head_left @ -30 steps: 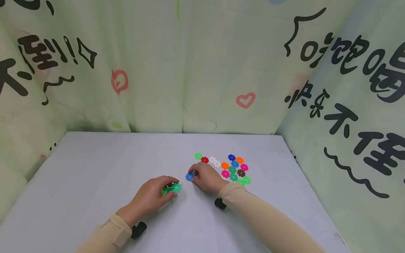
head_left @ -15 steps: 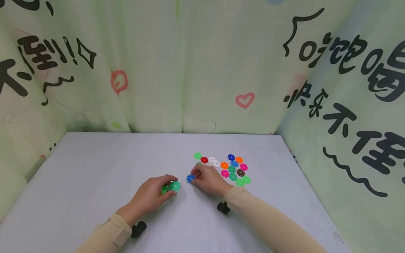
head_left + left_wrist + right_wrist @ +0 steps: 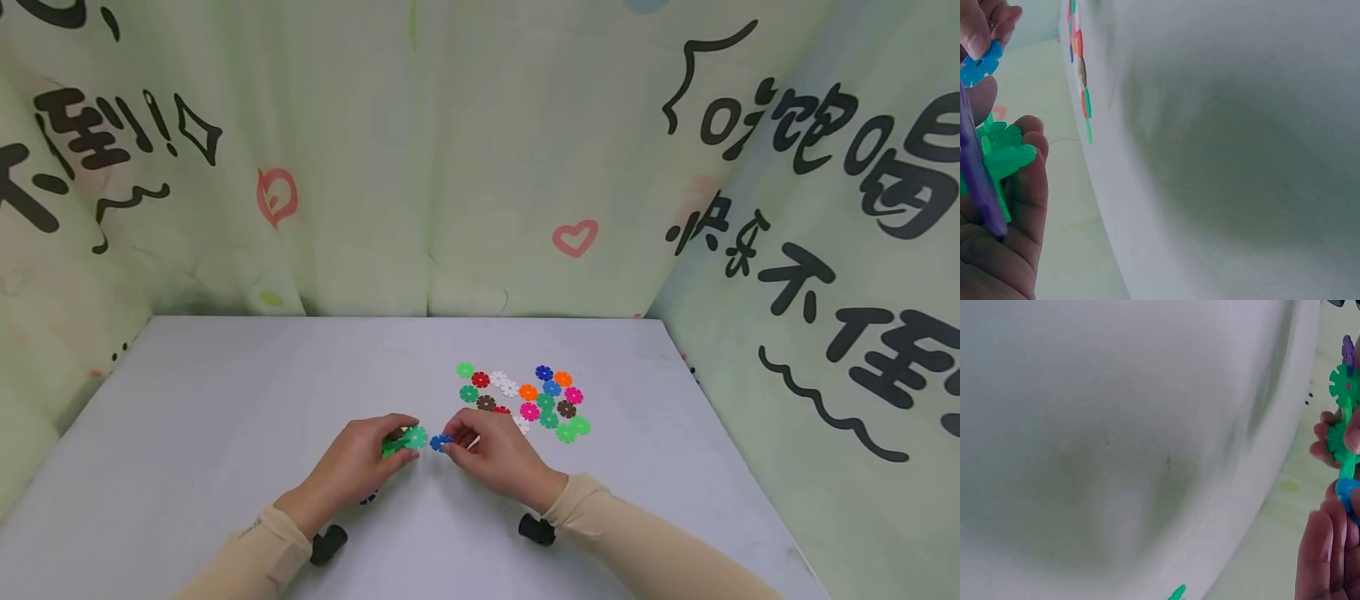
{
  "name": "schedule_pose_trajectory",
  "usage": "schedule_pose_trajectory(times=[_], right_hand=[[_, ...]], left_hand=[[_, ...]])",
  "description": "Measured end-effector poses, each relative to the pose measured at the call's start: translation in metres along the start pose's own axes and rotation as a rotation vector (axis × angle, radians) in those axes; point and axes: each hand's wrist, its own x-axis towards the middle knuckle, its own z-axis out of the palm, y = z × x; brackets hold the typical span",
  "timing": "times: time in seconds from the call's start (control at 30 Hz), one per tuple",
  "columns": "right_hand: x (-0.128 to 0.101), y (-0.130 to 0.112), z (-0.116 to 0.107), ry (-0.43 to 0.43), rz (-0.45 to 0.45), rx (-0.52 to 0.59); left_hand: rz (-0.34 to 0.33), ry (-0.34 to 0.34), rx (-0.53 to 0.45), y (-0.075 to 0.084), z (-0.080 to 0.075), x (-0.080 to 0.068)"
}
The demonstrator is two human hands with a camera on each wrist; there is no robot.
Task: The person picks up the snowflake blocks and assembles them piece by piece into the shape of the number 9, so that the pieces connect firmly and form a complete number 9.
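Observation:
In the head view my left hand [image 3: 352, 462] grips joined green notched plastic discs [image 3: 414, 437] between thumb and fingers. A purple disc [image 3: 980, 172] is part of this piece in the left wrist view; its edge shows below the hand in the head view. My right hand [image 3: 506, 458] pinches a blue notched disc [image 3: 438, 443] just to the right of the green ones. In the right wrist view the blue disc [image 3: 1347, 494] is close to the end of the green chain; whether they touch I cannot tell. The left palm hides part of the joined piece.
Several loose notched discs lie on the white table [image 3: 262, 392] behind and right of my right hand, among them an orange disc [image 3: 528, 392], a red disc [image 3: 480, 380] and a light green disc [image 3: 465, 370]. A printed curtain [image 3: 360, 167] stands behind the table.
My right hand has moved down and slightly left with the blue disc, towards the green discs, uncovering brown and green loose discs. My left hand has turned slightly, and a purple edge now shows beneath it.

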Motion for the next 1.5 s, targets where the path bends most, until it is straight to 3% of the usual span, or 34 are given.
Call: schedule_pose_trajectory(times=[0.37, 0.63, 0.97, 1.2, 1.5], right_hand=[[-0.003, -0.005, 0.006, 0.101, -0.091, -0.031], [-0.005, -0.005, 0.010, 0.121, -0.114, -0.019], [-0.001, -0.005, 0.010, 0.119, -0.212, -0.041], [-0.001, -0.001, 0.009, 0.063, -0.096, 0.028], [0.001, 0.006, 0.011, 0.078, -0.008, 0.097]], left_hand=[[0.037, 0.001, -0.036, 0.004, -0.001, -0.002], [0.034, 0.004, -0.027, 0.008, -0.001, -0.002], [0.034, -0.004, 0.005, 0.013, -0.003, -0.001], [0.019, -0.023, 0.021, 0.016, 0.000, -0.001], [0.063, -0.054, 0.019, 0.012, 0.003, -0.002]])
